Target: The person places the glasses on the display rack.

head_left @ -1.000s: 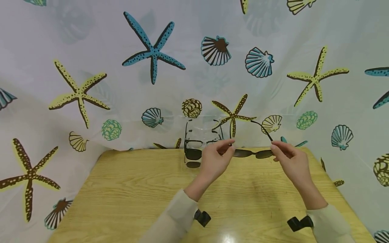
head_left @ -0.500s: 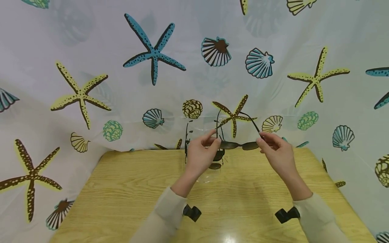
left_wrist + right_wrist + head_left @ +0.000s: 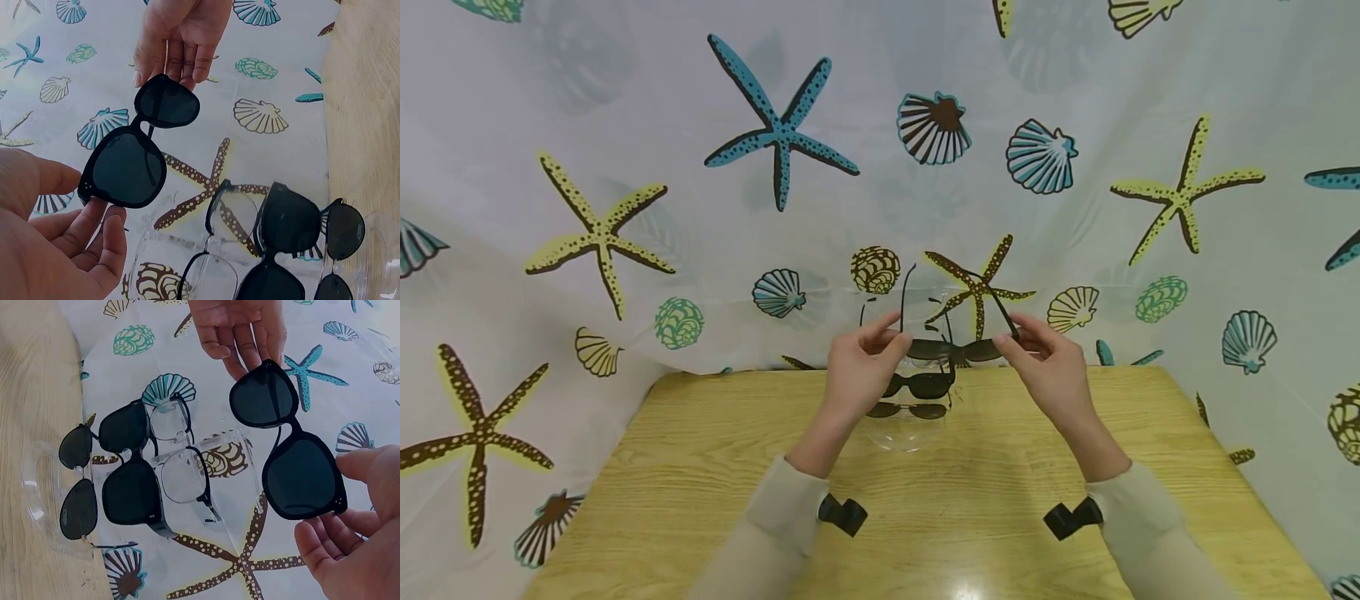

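Note:
Between my two hands is a pair of black sunglasses, held up with its arms unfolded toward the back. My left hand pinches the frame's left corner between thumb and fingers. At the other corner, my right hand grips in the same way. Right behind and below the held pair stands a clear plastic display stand. On the stand, from bottom to top, sit thin-framed sunglasses, thick black sunglasses and clear-lens eyeglasses. In the head view the held pair overlaps the stand's upper part.
The stand is near the back edge of a wooden table. Behind and beside the table hangs a white cloth printed with starfish and shells. Each sleeve carries a small black device at the wrist.
Both hands have moved left together with the black sunglasses, from right of the stand to in front of its upper part. The lower sunglasses on the stand have come into view.

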A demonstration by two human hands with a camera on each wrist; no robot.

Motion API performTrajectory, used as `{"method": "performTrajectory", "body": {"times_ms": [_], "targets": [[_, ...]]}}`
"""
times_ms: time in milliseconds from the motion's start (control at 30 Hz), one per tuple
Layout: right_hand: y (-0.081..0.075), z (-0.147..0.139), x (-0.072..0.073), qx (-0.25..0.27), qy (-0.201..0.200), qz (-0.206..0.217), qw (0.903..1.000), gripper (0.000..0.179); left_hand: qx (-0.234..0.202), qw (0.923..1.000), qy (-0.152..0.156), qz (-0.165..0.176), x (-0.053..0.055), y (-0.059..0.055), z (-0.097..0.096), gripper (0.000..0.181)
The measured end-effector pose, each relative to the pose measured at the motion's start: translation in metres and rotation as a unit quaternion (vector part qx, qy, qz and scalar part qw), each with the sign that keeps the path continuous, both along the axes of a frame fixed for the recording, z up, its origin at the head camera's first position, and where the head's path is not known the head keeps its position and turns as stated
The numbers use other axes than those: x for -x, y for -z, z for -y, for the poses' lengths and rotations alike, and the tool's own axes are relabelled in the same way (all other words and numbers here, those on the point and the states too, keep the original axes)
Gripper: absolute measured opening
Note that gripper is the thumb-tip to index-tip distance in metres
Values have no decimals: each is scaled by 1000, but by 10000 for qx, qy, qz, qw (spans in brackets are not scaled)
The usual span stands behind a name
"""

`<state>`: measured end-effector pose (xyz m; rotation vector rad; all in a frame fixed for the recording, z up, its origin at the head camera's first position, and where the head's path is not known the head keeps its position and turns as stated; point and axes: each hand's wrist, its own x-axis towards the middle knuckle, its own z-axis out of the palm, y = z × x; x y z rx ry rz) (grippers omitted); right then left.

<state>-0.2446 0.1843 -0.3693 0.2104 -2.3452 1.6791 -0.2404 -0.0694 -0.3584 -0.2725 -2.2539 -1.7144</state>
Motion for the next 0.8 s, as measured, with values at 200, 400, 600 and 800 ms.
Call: {"method": "performTrajectory", "body": {"times_ms": [200, 400, 600, 800], "targets": [[-2, 13, 8, -102, -150, -69, 9998, 57, -22, 9998, -50, 190, 3, -2, 14, 46], [-1, 22, 16, -230, -245, -168, 9993, 58, -25, 9991, 21, 411, 8, -2, 27, 49], [2, 30, 21, -253, -223, -185, 9993, 57, -104, 9983, 62, 565, 14, 0, 36, 51], [3, 38, 25, -298, -209, -166, 9992, 57, -103, 9980, 25, 623, 21, 3, 42, 52]]}}
